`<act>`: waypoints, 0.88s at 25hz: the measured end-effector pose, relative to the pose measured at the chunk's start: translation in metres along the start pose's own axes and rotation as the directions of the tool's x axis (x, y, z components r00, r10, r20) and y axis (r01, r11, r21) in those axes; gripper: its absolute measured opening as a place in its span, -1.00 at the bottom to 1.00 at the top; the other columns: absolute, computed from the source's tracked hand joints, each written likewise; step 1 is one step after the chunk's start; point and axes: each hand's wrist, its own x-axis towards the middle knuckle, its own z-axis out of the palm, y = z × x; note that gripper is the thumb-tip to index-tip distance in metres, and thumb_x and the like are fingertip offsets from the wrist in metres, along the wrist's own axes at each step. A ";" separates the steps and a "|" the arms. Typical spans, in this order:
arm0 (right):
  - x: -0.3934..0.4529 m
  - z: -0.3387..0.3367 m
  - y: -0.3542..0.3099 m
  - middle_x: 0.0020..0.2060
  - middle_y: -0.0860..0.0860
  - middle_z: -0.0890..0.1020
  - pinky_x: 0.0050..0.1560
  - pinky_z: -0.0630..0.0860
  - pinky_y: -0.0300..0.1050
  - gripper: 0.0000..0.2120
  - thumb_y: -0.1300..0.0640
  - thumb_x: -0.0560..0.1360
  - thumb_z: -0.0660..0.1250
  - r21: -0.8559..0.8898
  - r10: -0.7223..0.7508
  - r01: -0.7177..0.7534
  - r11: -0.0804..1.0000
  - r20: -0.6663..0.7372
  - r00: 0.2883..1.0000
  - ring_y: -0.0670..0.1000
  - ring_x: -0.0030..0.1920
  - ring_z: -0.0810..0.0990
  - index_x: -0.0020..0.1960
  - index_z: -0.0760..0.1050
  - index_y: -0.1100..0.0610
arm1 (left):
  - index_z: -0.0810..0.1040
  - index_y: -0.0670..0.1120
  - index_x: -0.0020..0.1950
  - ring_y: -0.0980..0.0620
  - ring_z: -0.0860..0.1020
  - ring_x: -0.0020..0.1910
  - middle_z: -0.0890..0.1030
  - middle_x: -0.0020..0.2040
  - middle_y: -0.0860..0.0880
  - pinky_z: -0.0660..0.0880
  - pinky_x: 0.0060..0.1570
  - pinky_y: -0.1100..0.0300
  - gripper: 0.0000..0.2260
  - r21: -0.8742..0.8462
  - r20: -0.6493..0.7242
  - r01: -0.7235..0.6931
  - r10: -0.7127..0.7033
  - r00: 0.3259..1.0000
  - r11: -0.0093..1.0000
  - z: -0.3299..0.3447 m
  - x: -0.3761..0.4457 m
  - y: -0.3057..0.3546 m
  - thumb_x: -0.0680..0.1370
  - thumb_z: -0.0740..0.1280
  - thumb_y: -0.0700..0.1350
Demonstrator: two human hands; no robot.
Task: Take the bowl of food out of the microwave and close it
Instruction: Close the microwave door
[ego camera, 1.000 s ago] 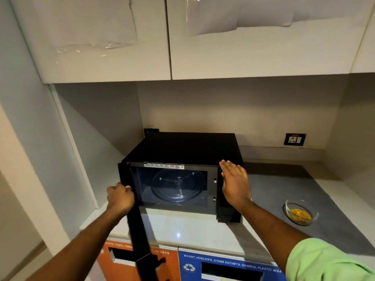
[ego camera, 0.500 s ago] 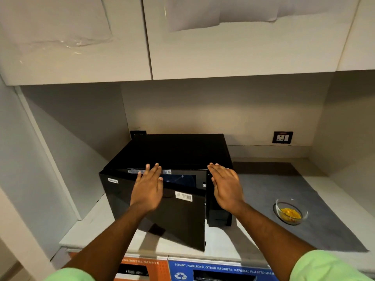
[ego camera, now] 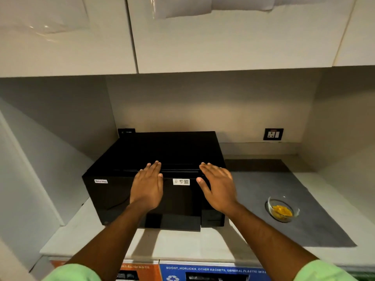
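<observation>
Since the earlier frame our left hand [ego camera: 147, 188] has swung the microwave [ego camera: 158, 179] door shut; both hands, right hand [ego camera: 218, 187] too, lie flat, fingers spread, holding nothing. The glass bowl of food [ego camera: 283, 210] sits on the counter [ego camera: 182, 244], rightward.

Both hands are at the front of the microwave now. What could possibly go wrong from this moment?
1. The left hand lies flat on the microwave door, its fingers reaching over the top edge; they might get pinched if the door is not yet fully latched.
2. The glass bowl of food stands uncovered on the counter, to the right of the right hand; a careless withdrawal could knock it.
</observation>
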 end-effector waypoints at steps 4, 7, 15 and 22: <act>0.000 0.002 -0.008 0.46 -0.17 0.47 0.53 0.21 -0.02 -0.47 -0.26 0.63 0.01 -0.001 0.062 -0.062 0.998 -0.021 0.998 -0.13 0.51 0.34 0.50 0.38 -0.10 | 0.18 -0.05 0.59 0.02 0.13 0.61 0.25 0.60 0.03 0.06 0.58 0.05 -0.51 -0.009 0.004 0.010 -0.010 1.000 1.000 0.003 0.002 0.000 0.66 -0.05 0.03; 0.001 0.004 -0.010 0.42 -0.16 0.52 0.52 0.22 -0.04 -0.52 -0.22 0.63 0.08 0.002 0.076 -0.076 0.997 -0.060 0.995 -0.12 0.48 0.39 0.46 0.44 -0.08 | 0.16 -0.04 0.60 0.02 0.10 0.61 0.23 0.60 0.03 0.05 0.57 0.05 -0.51 -0.003 -0.008 0.009 -0.010 1.000 1.000 0.006 0.005 -0.001 0.67 -0.06 0.03; 0.004 0.018 -0.019 0.31 -0.09 0.63 0.47 0.30 0.01 -0.63 -0.10 0.60 0.27 0.005 0.139 -0.141 0.990 -0.185 0.973 -0.04 0.39 0.52 0.34 0.57 -0.02 | 0.14 -0.04 0.60 0.01 0.10 0.62 0.21 0.61 0.02 0.05 0.58 0.04 -0.50 0.022 0.001 0.023 -0.023 1.000 0.999 0.010 0.009 0.000 0.67 -0.08 0.04; -0.002 -0.001 -0.033 0.56 -0.08 0.32 0.61 -0.03 -0.02 -0.51 -0.09 0.67 0.08 -0.052 0.165 -0.163 0.985 0.037 0.986 -0.05 0.61 0.15 0.57 0.27 0.00 | -0.01 -0.02 0.62 -0.09 -0.03 0.63 0.05 0.65 0.00 -0.03 0.58 -0.02 -0.49 0.048 0.149 -0.004 -0.003 0.989 0.999 -0.002 0.000 0.007 0.68 -0.04 0.02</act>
